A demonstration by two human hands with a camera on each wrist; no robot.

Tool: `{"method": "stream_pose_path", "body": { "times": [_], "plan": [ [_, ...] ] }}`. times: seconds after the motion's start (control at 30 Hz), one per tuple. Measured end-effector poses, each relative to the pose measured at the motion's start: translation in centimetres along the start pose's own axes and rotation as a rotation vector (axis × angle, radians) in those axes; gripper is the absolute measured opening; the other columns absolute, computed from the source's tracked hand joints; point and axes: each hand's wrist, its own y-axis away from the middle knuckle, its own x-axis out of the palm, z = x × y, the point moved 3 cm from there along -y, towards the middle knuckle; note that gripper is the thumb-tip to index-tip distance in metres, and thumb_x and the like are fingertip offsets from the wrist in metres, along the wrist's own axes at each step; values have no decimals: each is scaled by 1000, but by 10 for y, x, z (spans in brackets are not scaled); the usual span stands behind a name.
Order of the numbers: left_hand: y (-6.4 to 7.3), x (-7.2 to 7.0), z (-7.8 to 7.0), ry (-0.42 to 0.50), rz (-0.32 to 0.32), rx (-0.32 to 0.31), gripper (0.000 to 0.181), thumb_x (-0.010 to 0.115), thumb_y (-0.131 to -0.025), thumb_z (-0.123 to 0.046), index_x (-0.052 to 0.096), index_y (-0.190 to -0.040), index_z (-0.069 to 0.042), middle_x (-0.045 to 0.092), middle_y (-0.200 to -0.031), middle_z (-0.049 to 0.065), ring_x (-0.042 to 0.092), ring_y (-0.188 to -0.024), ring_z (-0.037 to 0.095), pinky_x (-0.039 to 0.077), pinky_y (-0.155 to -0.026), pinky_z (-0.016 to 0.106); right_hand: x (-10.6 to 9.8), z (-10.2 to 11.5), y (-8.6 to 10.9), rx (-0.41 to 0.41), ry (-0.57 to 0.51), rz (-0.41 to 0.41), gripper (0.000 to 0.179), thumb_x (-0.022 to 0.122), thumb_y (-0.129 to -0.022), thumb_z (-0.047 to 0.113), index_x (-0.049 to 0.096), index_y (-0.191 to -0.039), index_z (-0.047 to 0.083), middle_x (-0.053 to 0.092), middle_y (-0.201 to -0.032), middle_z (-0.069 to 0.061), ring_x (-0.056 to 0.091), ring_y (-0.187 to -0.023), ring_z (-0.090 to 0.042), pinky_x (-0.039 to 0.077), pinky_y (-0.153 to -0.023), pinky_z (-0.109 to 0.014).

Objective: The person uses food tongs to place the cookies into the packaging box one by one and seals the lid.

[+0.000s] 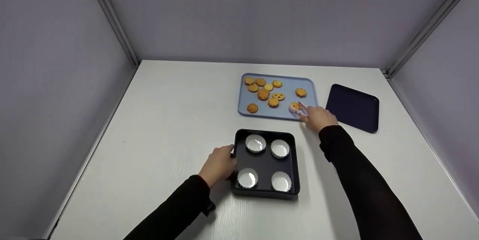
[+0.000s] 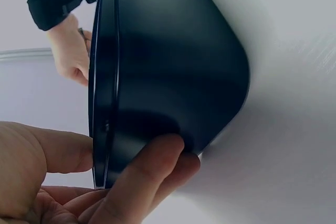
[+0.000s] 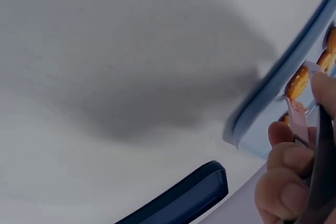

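Observation:
My left hand point(image 1: 218, 163) grips the left side of a square black baking pan point(image 1: 266, 165); in the left wrist view its thumb lies at the rim and its fingers bend against the outer wall. Inside the pan stand several white fluted baking cups point(image 1: 255, 143), with nothing seen in them. My right hand point(image 1: 319, 117) holds a pair of tongs point(image 3: 298, 119) with pale pink tips and a dark handle. These tips stand on either side of a round cookie point(image 3: 297, 83) at the near right of a light blue tray point(image 1: 295, 83). Whether they squeeze it I cannot tell.
Several more cookies point(image 1: 263, 94) of different shapes lie on the blue tray, mostly toward its left half. A dark navy tray point(image 1: 353, 107) sits at an angle to its right. Grey panels point(image 1: 239, 15) enclose the white table point(image 1: 168, 120) at the back and sides.

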Motion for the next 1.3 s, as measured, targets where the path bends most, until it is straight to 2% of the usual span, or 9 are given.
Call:
{"method": "stream_pose_path", "body": {
  "times": [0.17, 0.33, 0.6, 0.73, 0.83, 0.87, 0.97, 1.07, 1.3],
  "plan": [
    [0, 1, 0, 14, 1, 0, 47, 63, -94, -6, 57, -139, 7, 66, -128, 26, 64, -118, 42, 52, -100, 52, -2, -2, 2, -57, 0, -51, 44, 61, -102, 32, 60, -125, -5, 66, -113, -33, 65, -99, -53, 53, -79, -65],
    [0, -1, 1, 36, 0, -14, 47, 62, -95, -8, 57, -140, 5, 65, -130, 25, 65, -116, 39, 53, -98, 50, -13, 2, 5, -134, -6, -107, 44, 62, -103, 33, 61, -126, -4, 68, -110, -31, 67, -94, -49, 54, -75, -63],
    [-1, -1, 2, 47, 3, -26, 46, 61, -95, -8, 58, -140, 3, 69, -123, 22, 68, -101, 30, 56, -88, 46, -32, 7, 10, -199, -74, -66, 49, 59, -104, 35, 57, -141, 2, 69, -114, -25, 66, -103, -44, 51, -85, -60],
    [-2, -2, 1, 55, 0, -30, 45, 61, -95, -8, 59, -139, 2, 70, -122, 21, 68, -99, 29, 56, -88, 45, -40, 8, 13, -255, -116, -60, 47, 61, -103, 35, 59, -140, 6, 69, -97, -18, 64, -84, -35, 50, -74, -51],
    [-3, -3, 1, 56, -7, -29, 46, 61, -95, -8, 59, -140, 1, 70, -121, 21, 68, -101, 30, 56, -89, 46, -45, 7, 15, -295, -152, -20, 48, 62, -103, 36, 60, -141, 7, 67, -91, -12, 58, -76, -27, 46, -70, -44],
    [-3, -3, 1, 55, -9, -30, 46, 61, -95, -8, 59, -140, 1, 70, -122, 21, 68, -103, 30, 55, -91, 46, -46, 7, 16, -305, -166, 2, 50, 62, -103, 36, 58, -143, 7, 69, -94, -12, 58, -76, -26, 46, -71, -42],
    [-4, -4, 1, 58, -14, -29, 47, 61, -94, -8, 58, -140, 2, 70, -123, 22, 68, -103, 31, 55, -91, 46, -50, 7, 20, -351, -203, 62, 56, 62, -103, 36, 53, -149, 5, 71, -110, -16, 63, -89, -27, 48, -80, -44],
    [-5, -4, 2, 58, -13, -24, 47, 61, -94, -8, 58, -140, 4, 69, -123, 23, 68, -106, 32, 55, -92, 47, -53, 9, 25, -385, -236, 109, 56, 62, -102, 37, 54, -149, 6, 70, -117, -17, 62, -97, -28, 48, -85, -44],
    [-7, -4, 2, 78, 3, -33, 44, 61, -95, -9, 61, -138, 2, 70, -122, 21, 68, -103, 30, 56, -89, 45, -63, 21, 36, -427, -223, 222, 60, 63, -100, 45, 57, -147, 9, 68, -130, -14, 63, -106, -25, 49, -89, -43]
  ]
}}
